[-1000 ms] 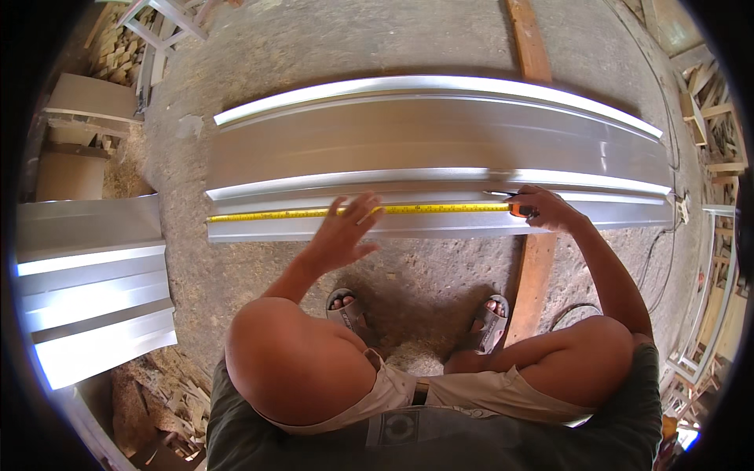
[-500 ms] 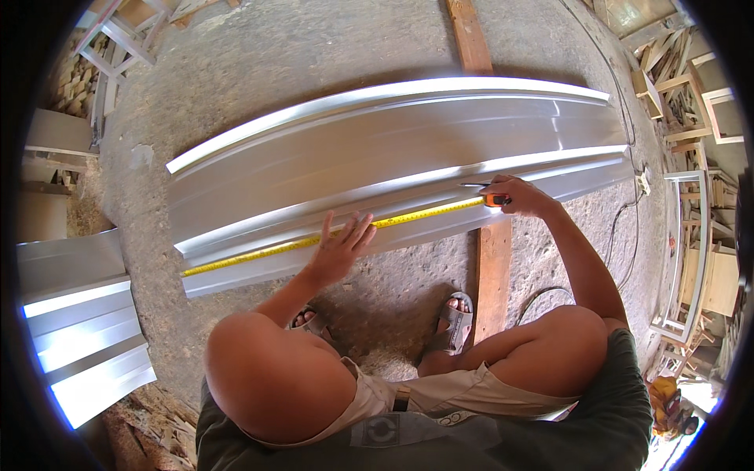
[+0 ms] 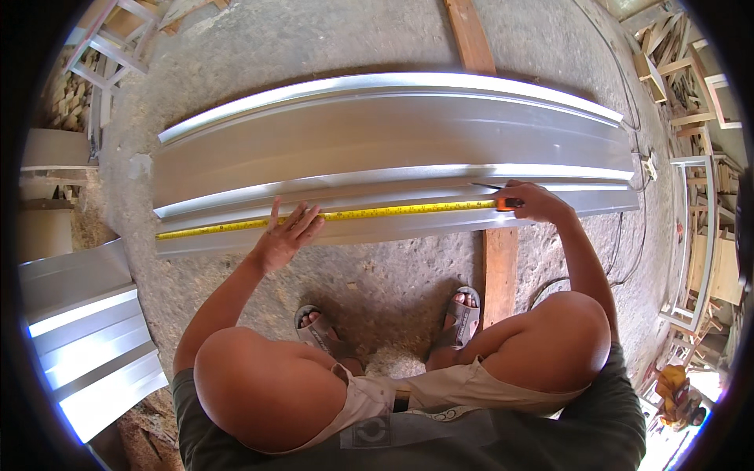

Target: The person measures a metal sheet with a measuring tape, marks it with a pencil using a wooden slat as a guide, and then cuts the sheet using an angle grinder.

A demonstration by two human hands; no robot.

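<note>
Before you, on the rough grey concrete floor [image 3: 314,47], lies a long metal sheet [image 3: 393,129], smooth and silvery, with raised ribs that run along its length and shine white where the light meets them. Under its right half a plank [image 3: 473,43] of brown wood shows beyond the far edge and again at the near edge. Your tape measure [image 3: 506,204] is at the right part of the sheet, on the flat strip close to you; its case is orange and black with rounded corners, and its thin yellow blade [image 3: 408,209] goes out straight along the strip, up to the left end of the metal. Your right hand [image 3: 542,202] is closed around this case, and a slim, dark, pointed tool [image 3: 485,186] sticks out from the same hand toward the left, above the sheet. Your left hand [image 3: 290,235] is open, with the fingers spread and laid across the blade; I cannot tell how firmly they press. Near you, on the left, is a second ribbed sheet [image 3: 86,314], very bright in its lower part. Your feet, in grey strapped sandals [image 3: 463,318], stand on the concrete, whose surface is pitted and stained.
</note>
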